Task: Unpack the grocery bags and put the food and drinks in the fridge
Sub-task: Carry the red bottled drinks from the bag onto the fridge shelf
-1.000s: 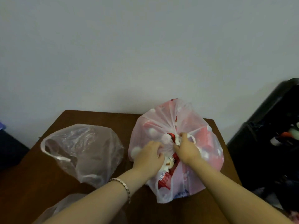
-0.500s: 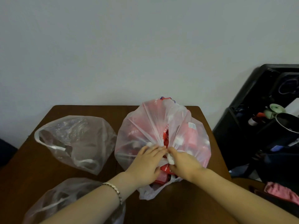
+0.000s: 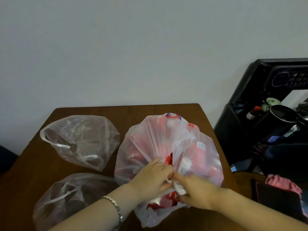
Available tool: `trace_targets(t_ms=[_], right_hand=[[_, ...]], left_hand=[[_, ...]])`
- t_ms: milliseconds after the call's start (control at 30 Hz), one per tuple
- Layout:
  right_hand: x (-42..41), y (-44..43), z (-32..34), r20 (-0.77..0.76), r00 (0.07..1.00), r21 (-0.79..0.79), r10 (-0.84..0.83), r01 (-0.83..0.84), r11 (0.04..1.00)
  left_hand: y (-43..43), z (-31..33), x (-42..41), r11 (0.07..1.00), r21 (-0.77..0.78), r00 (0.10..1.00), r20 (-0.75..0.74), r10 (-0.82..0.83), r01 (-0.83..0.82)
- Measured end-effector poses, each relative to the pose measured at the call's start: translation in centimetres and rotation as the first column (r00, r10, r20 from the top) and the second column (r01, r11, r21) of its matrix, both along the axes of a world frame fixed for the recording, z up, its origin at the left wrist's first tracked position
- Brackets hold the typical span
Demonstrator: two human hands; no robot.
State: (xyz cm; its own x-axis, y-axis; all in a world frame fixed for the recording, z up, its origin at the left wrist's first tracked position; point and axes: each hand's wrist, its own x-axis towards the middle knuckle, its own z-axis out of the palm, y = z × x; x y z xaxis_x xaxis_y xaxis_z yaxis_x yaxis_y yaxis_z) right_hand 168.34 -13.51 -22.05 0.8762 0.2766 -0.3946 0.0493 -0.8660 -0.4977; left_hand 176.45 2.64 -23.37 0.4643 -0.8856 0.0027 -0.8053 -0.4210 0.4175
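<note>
A full translucent plastic grocery bag (image 3: 150, 144) with red packages and white-capped items inside lies on the brown wooden table (image 3: 33, 160). Its twisted white handles (image 3: 177, 187) are gathered at the near side. My left hand (image 3: 151, 178) pinches the handles from the left, fingers curled round the plastic. From the right, my right hand (image 3: 198, 191) grips the same handle knot. What the bag holds is only partly visible through the plastic.
Two limp clear plastic bags lie on the table, one at the back left (image 3: 80, 140), one at the near left (image 3: 70, 197). A black rack (image 3: 266, 114) with a pot and bottles stands to the right. Pink cloth (image 3: 281, 182) lies at the right edge.
Both hands have shifted toward the near end of the full bag and closed on its handle knot. The camera has tilted, so the rack shows more.
</note>
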Motion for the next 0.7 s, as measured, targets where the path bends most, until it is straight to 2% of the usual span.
trace_targets(t_ms=[100,167,233,333,400,433,533,700], right_hand=[[-0.9,-0.6,-0.6,0.023,1.0,0.012,-0.016,0.016,1.0],[-1.4,-0.5,-1.5,0.068,0.992,0.023,-0.109,0.108,0.994],[-1.9,0.2,-2.3,0.074,0.965,0.119,-0.25,0.241,0.963],[-2.7,1.4,-2.9,-0.051,0.906,0.379,-0.421,0.408,0.831],[-3.0,2.1,-2.8,-0.073,0.827,0.466,-0.558,0.523,0.714],[-3.1,2.3,-3.0,-0.015,0.791,0.456,-0.612,0.55,0.7],[-3.6,3.5,-3.7,0.194,0.731,0.303,-0.655,0.59,0.748],[-3.8,5.7,-3.7,0.19,0.593,0.359,-0.782,0.699,0.618]], left_hand=[[0.2,-0.4,-0.4,0.998,0.001,0.992,-0.103,0.068,-0.068],[0.0,-0.7,-0.5,0.994,-0.031,0.987,-0.126,0.096,-0.1],[0.0,-1.0,-0.2,0.984,-0.048,0.969,-0.188,0.161,-0.173],[0.1,-1.5,0.3,0.954,-0.075,0.917,-0.305,0.255,-0.29],[0.0,-1.6,-0.1,0.941,-0.064,0.889,-0.353,0.291,-0.333],[0.0,-1.7,-0.4,0.937,-0.062,0.886,-0.352,0.301,-0.343],[0.0,-1.9,-1.1,0.935,-0.046,0.895,-0.311,0.321,-0.352],[0.3,-1.3,-1.6,0.947,-0.038,0.901,-0.321,0.292,-0.32]])
